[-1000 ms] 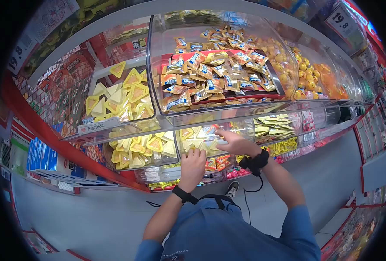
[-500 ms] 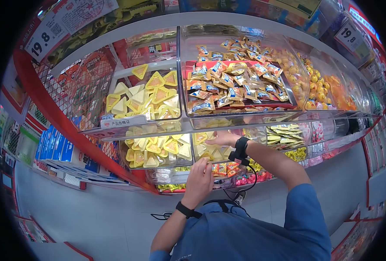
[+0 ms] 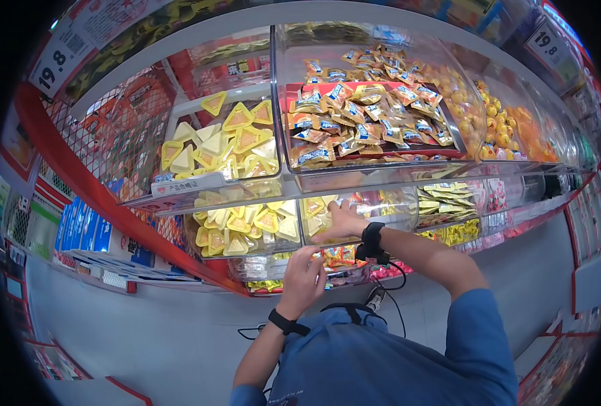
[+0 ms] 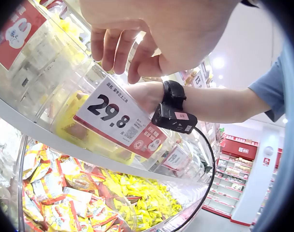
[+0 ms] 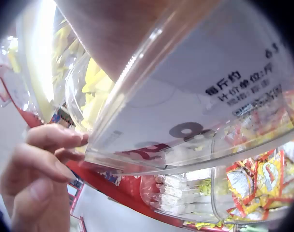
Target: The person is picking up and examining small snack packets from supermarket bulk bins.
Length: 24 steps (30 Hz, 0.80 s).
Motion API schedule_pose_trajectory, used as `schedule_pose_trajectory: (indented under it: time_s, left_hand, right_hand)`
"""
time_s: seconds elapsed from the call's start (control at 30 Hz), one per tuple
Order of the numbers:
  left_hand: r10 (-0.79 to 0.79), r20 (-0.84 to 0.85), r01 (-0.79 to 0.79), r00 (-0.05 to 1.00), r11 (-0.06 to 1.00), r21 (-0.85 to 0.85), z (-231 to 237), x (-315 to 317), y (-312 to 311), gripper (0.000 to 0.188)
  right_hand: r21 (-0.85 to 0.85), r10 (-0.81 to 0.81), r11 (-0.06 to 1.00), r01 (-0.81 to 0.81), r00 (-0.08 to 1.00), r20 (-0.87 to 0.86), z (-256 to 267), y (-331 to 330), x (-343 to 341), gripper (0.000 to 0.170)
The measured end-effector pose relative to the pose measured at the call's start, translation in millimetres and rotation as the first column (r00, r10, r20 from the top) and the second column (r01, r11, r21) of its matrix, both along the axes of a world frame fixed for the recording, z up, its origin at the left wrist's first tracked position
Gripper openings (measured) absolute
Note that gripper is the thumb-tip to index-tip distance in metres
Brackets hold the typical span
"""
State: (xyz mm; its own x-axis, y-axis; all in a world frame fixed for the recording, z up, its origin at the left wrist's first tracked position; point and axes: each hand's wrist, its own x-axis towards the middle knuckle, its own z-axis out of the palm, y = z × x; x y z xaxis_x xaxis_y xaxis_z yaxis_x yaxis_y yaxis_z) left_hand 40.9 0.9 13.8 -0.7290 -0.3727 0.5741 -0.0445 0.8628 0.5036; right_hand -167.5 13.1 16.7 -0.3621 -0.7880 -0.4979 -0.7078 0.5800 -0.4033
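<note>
My R hand [image 3: 344, 222] is hovering, thumb & fingers apart, over yellow triangular plastic-packed sweets [image 3: 314, 207] in lower clear-plastic bin [image 3: 302, 224]; can't tell if touching any; L hand [image 3: 302, 281] is hanging nearby, loosely curled, empty; sweets prob. light, slick, dentable; pinching edges looks safest.

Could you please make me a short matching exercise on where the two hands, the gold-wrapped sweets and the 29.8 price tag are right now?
Things:
1. right hand
2. gold-wrapped sweets
3. left hand
4. 29.8 price tag

Places:
A. outside the bins, near their front edge
B. on the front of a lower bin
C. heaped in an upper bin
D. inside a lower bin, over yellow triangular packs

Right pairs: 1-D, 2-C, 3-A, 4-B.
</note>
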Motion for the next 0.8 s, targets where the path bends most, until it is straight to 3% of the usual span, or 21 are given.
schedule_pose_trajectory:
  time_s: [0.03,0.23,0.43,0.53,0.63,0.73,0.8]
  left_hand:
    - [-0.003,-0.006,0.003,1.0,1.0,-0.004,0,-1,0,0.019]
    - [0.006,-0.017,-0.006,1.0,1.0,0.025,-2,1,-2,0.017]
    - [0.061,-0.004,-0.061,0.998,0.996,0.059,-2,14,-6,0.017]
    - [0.07,-0.023,-0.068,0.997,0.996,0.055,-4,15,-6,0.018]
    - [0.055,-0.027,-0.054,0.998,0.998,0.036,-3,8,-3,0.018]
    - [0.008,-0.026,-0.006,1.0,0.998,0.059,-2,2,-1,0.018]
    - [0.01,-0.026,-0.009,1.0,0.999,0.038,1,2,-2,0.018]
  right_hand:
    - [0.021,0.014,1.0,-0.013,0.997,-0.076,7,-1,6,0.111]
    - [-0.046,0.049,0.998,-0.053,0.995,-0.089,7,-3,13,0.084]
    - [0.023,0.256,0.965,-0.26,0.928,-0.271,0,20,-24,0.063]
    - [-0.04,0.192,0.974,-0.221,0.912,-0.362,22,20,-20,0.045]
    - [-0.383,0.477,0.804,-0.455,0.878,-0.042,3,-2,-16,0.038]
    - [-0.298,0.649,0.702,-0.647,0.754,-0.107,-7,-10,-2,0.035]
    - [-0.307,0.659,0.647,-0.698,0.715,-0.234,-4,3,-6,0.033]
